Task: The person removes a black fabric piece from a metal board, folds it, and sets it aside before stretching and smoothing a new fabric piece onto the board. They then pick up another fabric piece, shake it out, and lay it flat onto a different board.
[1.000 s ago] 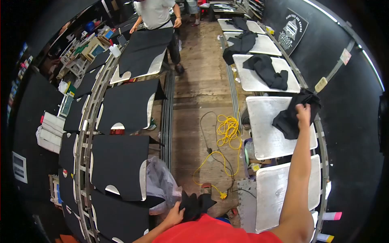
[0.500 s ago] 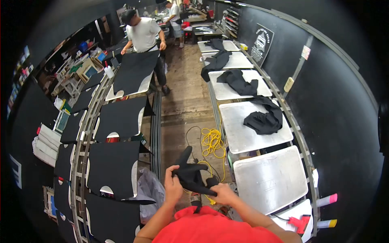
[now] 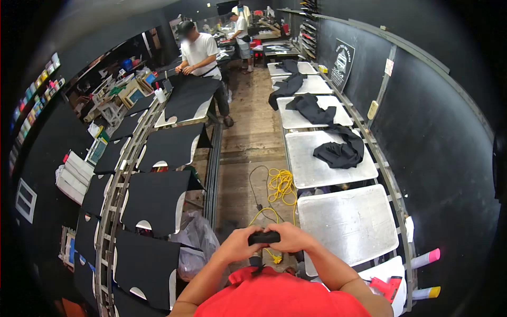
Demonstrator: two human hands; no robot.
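Note:
In front of my chest, my left hand (image 3: 238, 244) and my right hand (image 3: 289, 237) are closed on a black cloth (image 3: 264, 238), one at each end. The cloth is bunched into a compact roll between my fingers. Its exact kind cannot be made out. Just to the right lies a bare metal platen (image 3: 348, 224). On the platens farther along that row, crumpled black garments (image 3: 340, 150) are lying.
Black fabric covers the platens (image 3: 156, 201) at left. A clear plastic bag (image 3: 198, 240) hangs beside them. On the floor lies a coiled yellow cord (image 3: 281, 185). A red heat gun (image 3: 386, 288) rests at lower right. A person in a white shirt (image 3: 198, 55) works at far left.
My hands have come closer together, and the cloth that was spread between them is now bunched up. The person at far left now bends with both hands on the black fabric.

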